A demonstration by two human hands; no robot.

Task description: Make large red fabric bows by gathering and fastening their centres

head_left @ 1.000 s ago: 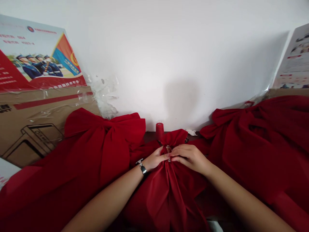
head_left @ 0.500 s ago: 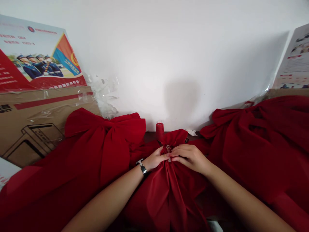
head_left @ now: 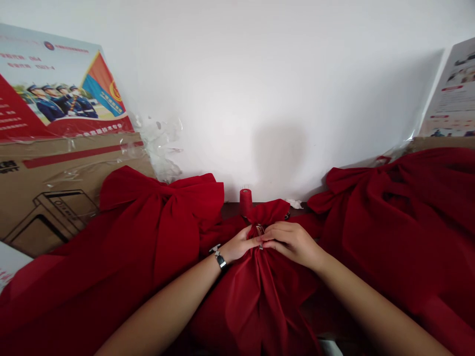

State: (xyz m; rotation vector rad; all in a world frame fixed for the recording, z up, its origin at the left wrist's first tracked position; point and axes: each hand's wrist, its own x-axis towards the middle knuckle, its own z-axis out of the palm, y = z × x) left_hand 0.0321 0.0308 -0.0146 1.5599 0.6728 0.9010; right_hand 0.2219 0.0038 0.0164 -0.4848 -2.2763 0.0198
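A red fabric bow (head_left: 256,291) lies in front of me, gathered at its middle, with pleated tails spreading towards me. My left hand (head_left: 240,244), with a dark-faced watch on the wrist, is closed on the gathered middle, thumb on top. A narrow, shiny metal-looking clip (head_left: 260,230) sits on the gather between my hands. My right hand (head_left: 291,240) meets the left thumb there, its fingertips pinched together at the clip's right edge. What lies between those fingertips is too small to make out. Just behind the bow stands a cone of red thread (head_left: 245,201).
Large finished-looking red bows lie at left (head_left: 159,207) and right (head_left: 371,198). A printed cardboard box (head_left: 74,173) stands at left with a poster (head_left: 67,89) above it. Thin pins or needles (head_left: 245,187) stick up at the cone's top. A white wall (head_left: 222,99) rises behind.
Both hands keep almost the same grip and place. The view has shifted very slightly; nothing has been let go or taken up.
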